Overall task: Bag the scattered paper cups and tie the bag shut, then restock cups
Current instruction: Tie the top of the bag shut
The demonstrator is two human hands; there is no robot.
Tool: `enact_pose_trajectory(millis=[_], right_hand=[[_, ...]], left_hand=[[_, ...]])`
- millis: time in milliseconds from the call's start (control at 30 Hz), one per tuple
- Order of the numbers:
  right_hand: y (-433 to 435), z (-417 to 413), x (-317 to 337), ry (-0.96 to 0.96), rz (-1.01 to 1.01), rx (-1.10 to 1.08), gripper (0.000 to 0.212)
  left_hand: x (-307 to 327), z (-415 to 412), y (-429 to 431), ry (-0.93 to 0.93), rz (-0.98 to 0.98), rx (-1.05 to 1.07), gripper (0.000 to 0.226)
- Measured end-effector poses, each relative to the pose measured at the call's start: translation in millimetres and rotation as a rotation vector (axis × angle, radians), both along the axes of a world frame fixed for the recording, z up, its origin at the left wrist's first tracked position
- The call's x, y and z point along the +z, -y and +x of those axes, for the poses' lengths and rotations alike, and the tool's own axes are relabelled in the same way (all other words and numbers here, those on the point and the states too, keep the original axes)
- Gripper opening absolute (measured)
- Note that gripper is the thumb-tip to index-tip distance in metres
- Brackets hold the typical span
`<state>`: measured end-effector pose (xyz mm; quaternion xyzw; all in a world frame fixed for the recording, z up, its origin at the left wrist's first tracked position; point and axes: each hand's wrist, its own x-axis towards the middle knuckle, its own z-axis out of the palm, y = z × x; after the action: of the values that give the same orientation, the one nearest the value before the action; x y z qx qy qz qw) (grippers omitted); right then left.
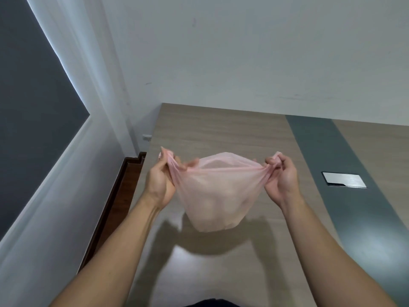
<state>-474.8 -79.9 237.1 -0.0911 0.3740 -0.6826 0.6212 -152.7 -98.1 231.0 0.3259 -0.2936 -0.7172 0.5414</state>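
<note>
So this looks like the tying step. The thin translucent pink plastic bag hangs between both hands over the wood-grain worktop, with its mouth pulled out sideways into two stretched ears. The left hand grips the left ear, with the film bunched up inside its curled fingers. The right hand pinches the right ear the same way, its fingers closed tight round a little twist of plastic. The hands are well apart and the bag's belly sags below and between them. Going by the shadow underneath, I'd say it's lifted clear of the worktop, not resting on it.

There are pale rounded shapes inside, probably the paper cups, but it's too blurry to count them. No loose cups show anywhere in view, so the bagging part seems done.

Next move, I reckon: bring the two ears together, cross one over the other and pull a knot snug. The film is thin and already stretched, so yanking could tear it. Restocking hasn't started.

Off to the right there's a dark grey stripe in the worktop with a brushed metal cover plate set into it.
</note>
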Motion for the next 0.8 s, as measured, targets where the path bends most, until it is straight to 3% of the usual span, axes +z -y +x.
enact_pose_trajectory(millis=[133,167,267,367,433,533,667,800], right_hand=[[-3,21,16,-0.014,0.0,0.047,0.047],[-3,22,18,-0.031,-0.006,0.06,0.046],[-3,29,18,-0.164,-0.024,0.15,0.039],[-3,43,18,-0.292,-0.059,0.233,0.029],[-8,51,25,-0.382,-0.109,0.323,0.029],[-18,59,37,-0.615,-0.174,0.462,0.034],[-25,64,44,-1.036,-0.257,0.612,0.03],[-25,66,43,-1.207,-0.347,0.667,0.028]], left_hand=[[4,-19,-1,0.067,-0.071,-0.115,0.051],[2,-19,-1,0.196,-0.129,-0.152,0.047],[4,-20,-11,0.837,-0.352,-0.281,0.031],[1,-26,-17,1.251,-0.47,-0.481,0.088],[-3,-33,-21,1.403,-0.515,-0.542,0.109],[-9,-43,-28,1.52,-0.62,-0.547,0.106],[-6,-55,-29,1.501,-0.554,-0.52,0.055],[-9,-65,-30,1.409,-0.523,-0.528,0.035]])
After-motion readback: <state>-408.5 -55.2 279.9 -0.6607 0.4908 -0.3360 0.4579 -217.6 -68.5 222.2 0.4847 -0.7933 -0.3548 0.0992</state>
